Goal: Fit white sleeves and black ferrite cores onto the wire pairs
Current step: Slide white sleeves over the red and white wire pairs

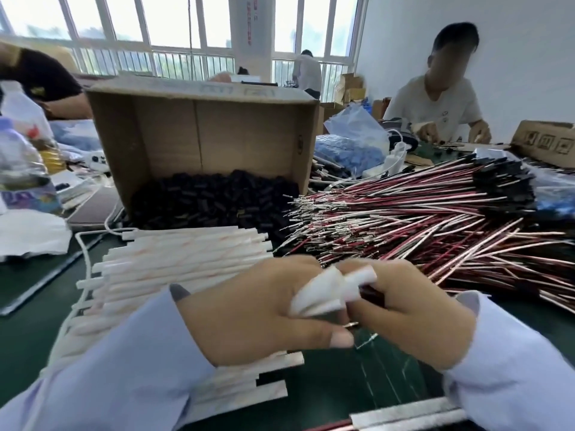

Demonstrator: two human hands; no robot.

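Hands meet low centre over the worktop. Left hand and right hand both have fingers curled in, pinching one dark red wire pair between them. Fingertips carry white wraps. Only a short stretch of the pair shows. Its metal terminals poke out under the hands, pointing down-left towards the camera. Blurred, so the long axis probably runs upper right to lower left.

White sleeves lie stacked under and behind the left hand, long axes left-right and rising slightly to the right. Black ferrite cores are heaped in the mouth of a tipped cardboard box just behind the sleeves. Loose wire pairs are piled to the right of the box, long axes roughly left-right, terminal ends pointing left at the cores, black ends to the right.
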